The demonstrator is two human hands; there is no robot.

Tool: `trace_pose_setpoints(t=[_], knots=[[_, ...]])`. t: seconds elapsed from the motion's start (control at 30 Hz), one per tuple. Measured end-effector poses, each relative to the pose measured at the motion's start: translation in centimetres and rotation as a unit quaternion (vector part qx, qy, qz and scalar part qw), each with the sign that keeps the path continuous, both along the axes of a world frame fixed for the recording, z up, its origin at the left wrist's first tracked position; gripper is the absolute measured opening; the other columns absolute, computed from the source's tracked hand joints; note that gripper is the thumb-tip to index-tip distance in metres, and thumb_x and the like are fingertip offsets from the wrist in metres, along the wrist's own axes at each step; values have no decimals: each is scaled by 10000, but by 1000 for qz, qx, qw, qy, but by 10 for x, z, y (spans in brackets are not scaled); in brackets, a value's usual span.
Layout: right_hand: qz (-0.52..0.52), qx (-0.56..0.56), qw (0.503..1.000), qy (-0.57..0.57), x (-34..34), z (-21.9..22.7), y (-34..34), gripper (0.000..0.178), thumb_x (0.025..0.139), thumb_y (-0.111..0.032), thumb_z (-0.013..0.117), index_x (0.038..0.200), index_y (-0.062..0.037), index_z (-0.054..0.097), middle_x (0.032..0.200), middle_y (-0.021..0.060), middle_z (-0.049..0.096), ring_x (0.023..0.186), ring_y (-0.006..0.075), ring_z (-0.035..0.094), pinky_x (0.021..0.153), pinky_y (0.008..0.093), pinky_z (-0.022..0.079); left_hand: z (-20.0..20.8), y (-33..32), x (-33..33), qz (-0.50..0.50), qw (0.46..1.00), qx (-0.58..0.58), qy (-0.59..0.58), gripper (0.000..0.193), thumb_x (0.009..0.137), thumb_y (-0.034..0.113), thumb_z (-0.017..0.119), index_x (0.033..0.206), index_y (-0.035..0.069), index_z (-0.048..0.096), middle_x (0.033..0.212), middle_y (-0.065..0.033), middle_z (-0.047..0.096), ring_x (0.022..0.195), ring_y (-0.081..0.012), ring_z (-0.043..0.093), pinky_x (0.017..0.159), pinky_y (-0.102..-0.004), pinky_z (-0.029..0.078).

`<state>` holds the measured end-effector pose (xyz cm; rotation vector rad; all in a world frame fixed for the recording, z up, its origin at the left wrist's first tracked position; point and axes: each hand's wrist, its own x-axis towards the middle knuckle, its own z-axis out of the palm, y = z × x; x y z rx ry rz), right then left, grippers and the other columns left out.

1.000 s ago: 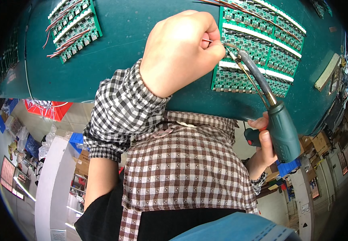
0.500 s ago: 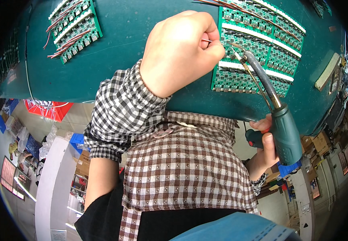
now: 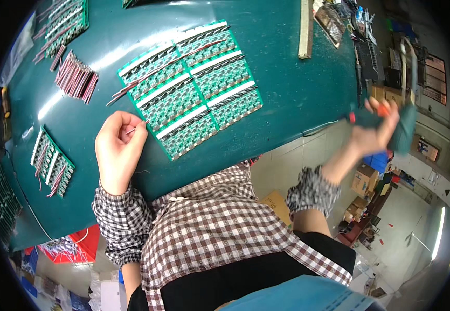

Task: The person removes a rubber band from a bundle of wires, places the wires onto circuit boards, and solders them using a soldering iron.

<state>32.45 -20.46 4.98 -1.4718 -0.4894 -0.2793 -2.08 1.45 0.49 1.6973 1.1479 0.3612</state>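
Note:
A large panel of green circuit boards (image 3: 204, 98) with white connector strips lies on the table before me. At its left edge my left hand (image 3: 118, 153) is closed in a pinch on a thin wire (image 3: 130, 131), fingertips right by the panel's side. Far to the right, past the table's edge, my right hand (image 3: 365, 139) is wrapped round a green soldering gun (image 3: 404, 129) with red parts. Motion smears that hand and the tool. Dark and reddish wires (image 3: 155, 72) lie across the panel's upper rows.
A bundle of cut wires (image 3: 77, 78) lies left of the panel. Smaller wired boards (image 3: 52, 163) rest at the left, and another wired panel (image 3: 64, 23) at the far left. A wooden strip (image 3: 305, 28) and clutter (image 3: 339, 23) occupy the far right.
My right hand has swung the soldering gun away from the panel, off to the right. My left hand stays pinched by the panel's left side. The whole view has shifted and turned.

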Motion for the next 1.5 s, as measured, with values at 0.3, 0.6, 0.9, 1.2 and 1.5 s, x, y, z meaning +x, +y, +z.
trace_pose_setpoints(t=[0.3, 0.6, 0.9, 1.2, 1.5], knots=[[-64, -115, 986, 103, 40, -47, 43, 222, 780, -77, 650, 932, 81, 614, 755, 124, 619, 573, 213, 627, 499, 303, 529, 5, 0, -12, -9, 998, 34, 50, 76, 780, 29, 621, 787, -14, 559, 684, -4, 506, 612, -53, 453, 557, -195, 394], [128, -155, 967, 158, -34, -37, 18, 359, 879, -205, 535, 1091, 85, 520, 916, 157, 604, 864, 320, 629, 674, 372, 545, -12, 7, 1, -27, 993, 105, 42, 123, 739, 152, 597, 770, 33, 589, 745, -104, 584, 667, -234, 596, 627, -323, 482], [429, -165, 804, 377, -141, -24, 27, 527, 833, -319, 574, 1135, 92, 444, 867, 146, 550, 810, 290, 615, 585, 326, 575, -6, 4, -2, -21, 989, 127, 73, 121, 770, 123, 623, 806, 13, 590, 696, -23, 543, 593, -79, 505, 566, -228, 440], [397, -215, 814, 366, -164, -14, 39, 409, 775, -252, 636, 944, 109, 547, 810, 167, 576, 728, 274, 632, 598, 343, 570, -8, 2, 2, -16, 989, 140, 46, 82, 744, 76, 631, 757, 9, 587, 676, -40, 545, 562, -92, 517, 529, -228, 433], [420, -251, 806, 333, -164, -16, 39, 493, 818, -232, 584, 1134, 124, 454, 805, 166, 550, 730, 270, 609, 574, 359, 572, -12, 3, 5, -15, 981, 190, 35, 72, 688, 24, 641, 717, 20, 575, 656, -43, 532, 542, -120, 512, 512, -243, 431]])
